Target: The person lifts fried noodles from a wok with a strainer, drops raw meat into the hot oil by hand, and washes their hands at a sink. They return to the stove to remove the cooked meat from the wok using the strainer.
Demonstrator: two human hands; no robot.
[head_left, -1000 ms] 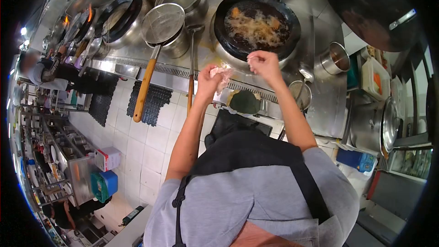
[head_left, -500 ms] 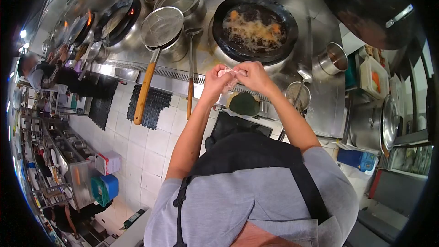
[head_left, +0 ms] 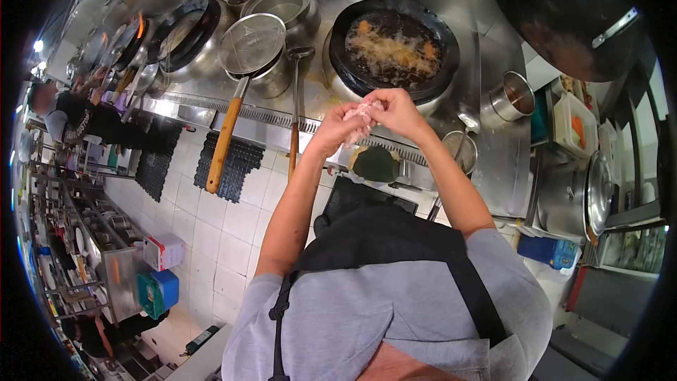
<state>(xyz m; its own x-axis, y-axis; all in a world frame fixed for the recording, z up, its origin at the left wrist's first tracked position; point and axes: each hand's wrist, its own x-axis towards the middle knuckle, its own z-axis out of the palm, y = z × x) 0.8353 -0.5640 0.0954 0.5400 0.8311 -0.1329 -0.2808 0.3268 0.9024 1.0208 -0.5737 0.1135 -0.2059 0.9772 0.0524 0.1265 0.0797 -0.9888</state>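
Observation:
My left hand (head_left: 334,129) and my right hand (head_left: 399,114) meet just in front of the wok (head_left: 441,88), both closed on a pale pinkish, floury-looking piece of raw food (head_left: 360,127). Its exact kind cannot be made out. The fingers pinch the piece from either side, hiding part of it. In the wok's dark oil, orange-brown frying pieces (head_left: 391,51) bubble and foam. Below my hands sits a dark green, rounded thing (head_left: 376,164) at the stove's front edge.
Left of the wok lie a mesh strainer (head_left: 252,44) with a wooden handle over a pot, and a long-handled ladle (head_left: 296,92). To the right are a metal pot (head_left: 512,95) and a small strainer (head_left: 462,149). A co-worker (head_left: 67,116) stands at the far left burners.
The pale piece shows more between my hands, bunched up higher. My right hand has shifted slightly up. The frying pieces keep bubbling.

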